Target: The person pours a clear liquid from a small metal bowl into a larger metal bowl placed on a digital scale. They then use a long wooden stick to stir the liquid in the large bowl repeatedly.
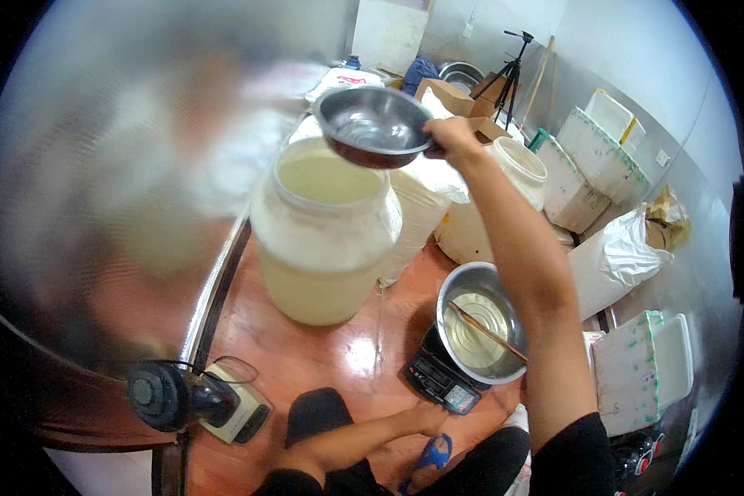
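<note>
My right hand (452, 138) is closed on the rim of a metal bowl (376, 124), raised over the far right side of the mouth of a large translucent plastic barrel (326, 240). The bowl looks bare inside, and pale, cloudy liquid shows in the barrel. Low down, my left hand (427, 418) is beside the front edge of a black digital scale (440, 384); its fingers are too small and unclear to read. On the scale stands a larger metal basin (517, 318) holding pale liquid, with a wooden stick (484, 331) leaning across it.
A blender-like machine (236, 405) sits on the floor at left, beside a translucent curtain (140, 207). Behind the barrel are a white sack (417, 198) and a second barrel (463, 231). White foam boxes (628, 372) line the right; a black tripod (512, 74) stands far back.
</note>
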